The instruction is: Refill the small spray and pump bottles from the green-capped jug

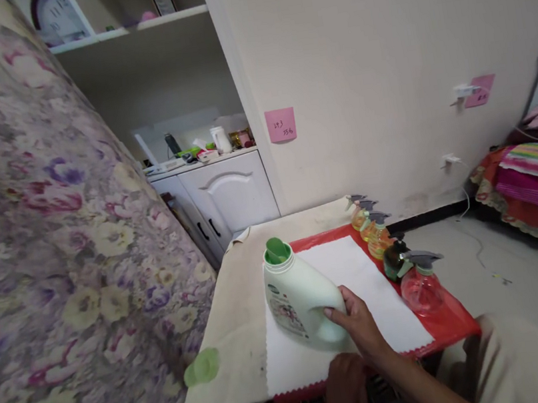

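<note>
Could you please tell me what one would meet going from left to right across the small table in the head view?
Green cap → detergent bottle, gripped by the right hand → dark spray bottle → pink spray bottle.

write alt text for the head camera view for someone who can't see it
The right hand grips the handle of an uncapped white detergent jug standing on a white cloth over a small table. The green cap lies at the table's left edge; spray bottles line its right side.

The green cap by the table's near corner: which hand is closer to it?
Left. The left hand rests low at the table's near edge, apart from the green cap. The right hand is farther off, gripping the detergent bottle.
</note>
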The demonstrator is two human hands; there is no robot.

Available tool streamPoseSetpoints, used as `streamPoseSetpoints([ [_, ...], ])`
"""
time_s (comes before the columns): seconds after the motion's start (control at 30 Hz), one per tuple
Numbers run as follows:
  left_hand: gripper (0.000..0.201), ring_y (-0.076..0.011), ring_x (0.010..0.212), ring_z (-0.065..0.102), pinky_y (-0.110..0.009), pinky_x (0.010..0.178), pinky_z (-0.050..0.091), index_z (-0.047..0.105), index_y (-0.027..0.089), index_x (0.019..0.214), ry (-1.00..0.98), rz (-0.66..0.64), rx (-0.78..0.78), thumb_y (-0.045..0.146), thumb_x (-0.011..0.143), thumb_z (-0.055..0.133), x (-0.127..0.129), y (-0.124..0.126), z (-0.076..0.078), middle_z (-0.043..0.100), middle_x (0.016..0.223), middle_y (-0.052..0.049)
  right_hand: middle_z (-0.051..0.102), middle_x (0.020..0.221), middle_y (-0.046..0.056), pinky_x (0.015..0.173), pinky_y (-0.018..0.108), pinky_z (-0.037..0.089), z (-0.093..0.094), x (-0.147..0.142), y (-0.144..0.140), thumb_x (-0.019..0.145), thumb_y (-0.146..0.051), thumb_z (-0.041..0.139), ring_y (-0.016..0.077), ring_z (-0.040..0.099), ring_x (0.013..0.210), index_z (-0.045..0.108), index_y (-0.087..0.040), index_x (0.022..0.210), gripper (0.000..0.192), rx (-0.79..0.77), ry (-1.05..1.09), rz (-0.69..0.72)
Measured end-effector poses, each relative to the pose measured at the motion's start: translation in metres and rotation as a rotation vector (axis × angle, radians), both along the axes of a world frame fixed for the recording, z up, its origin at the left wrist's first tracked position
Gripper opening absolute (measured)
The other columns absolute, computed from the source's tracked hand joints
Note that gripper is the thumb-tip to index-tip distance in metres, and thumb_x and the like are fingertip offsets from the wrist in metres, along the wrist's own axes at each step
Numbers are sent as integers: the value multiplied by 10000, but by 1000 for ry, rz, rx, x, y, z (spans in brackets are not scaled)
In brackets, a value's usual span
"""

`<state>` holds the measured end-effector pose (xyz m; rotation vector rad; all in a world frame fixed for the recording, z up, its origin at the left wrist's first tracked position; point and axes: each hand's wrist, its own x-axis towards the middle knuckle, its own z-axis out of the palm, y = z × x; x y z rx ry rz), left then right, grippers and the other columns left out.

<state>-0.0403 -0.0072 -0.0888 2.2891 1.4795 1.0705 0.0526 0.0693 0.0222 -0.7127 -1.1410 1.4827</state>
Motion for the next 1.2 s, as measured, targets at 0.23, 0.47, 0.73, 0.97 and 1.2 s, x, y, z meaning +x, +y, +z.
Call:
streamPoseSetpoints([
  [0.23, 269, -221, 898, 617, -375, 787, 525, 610, 199, 1090, -79, 61, -29, 163, 903, 420, -7, -5, 2, 685, 985, -97, 596, 757, -18, 591, 225, 409, -10, -10, -8, 710, -296, 690, 147, 503, 681, 582, -172, 897, 249, 0, -10, -22],
  [0.47, 257, -222, 977, 596, -408, 870, 501, 612, 202, 1076, -102, 26, -88, 187, 914, 412, -11, 12, 22, 671, 1031, -94, 581, 731, -27, 586, 226, 399, -4, -2, 11, 700, -293, 689, 149, 492, 670, 577, -178, 874, 236, 22, -40, -98],
  [0.73, 236, -197, 951, 629, -345, 846, 526, 612, 206, 1048, -202, 18, -116, 193, 908, 422, -16, 27, 21, 677, 1001, -85, 571, 731, -27, 611, 238, 406, 0, -5, 25, 682, -239, 670, 159, 491, 694, 580, -174, 858, 208, 38, -71, -164],
  [0.97, 229, -196, 847, 663, -328, 759, 565, 642, 208, 1005, -139, 21, -28, 196, 888, 446, -10, 26, 6, 709, 906, -74, 562, 724, -31, 591, 230, 407, 0, -12, 17, 685, -250, 658, 151, 489, 677, 576, -176, 830, 182, 35, -51, -130],
  [1.2, 194, -182, 851, 682, -294, 772, 570, 656, 217, 980, -135, 5, -4, 226, 885, 487, -17, 29, 1, 726, 910, -61, 605, 736, -15, 591, 238, 428, -1, 12, 20, 695, -268, 671, 170, 521, 686, 606, -174, 856, 198, 39, -75, -176],
])
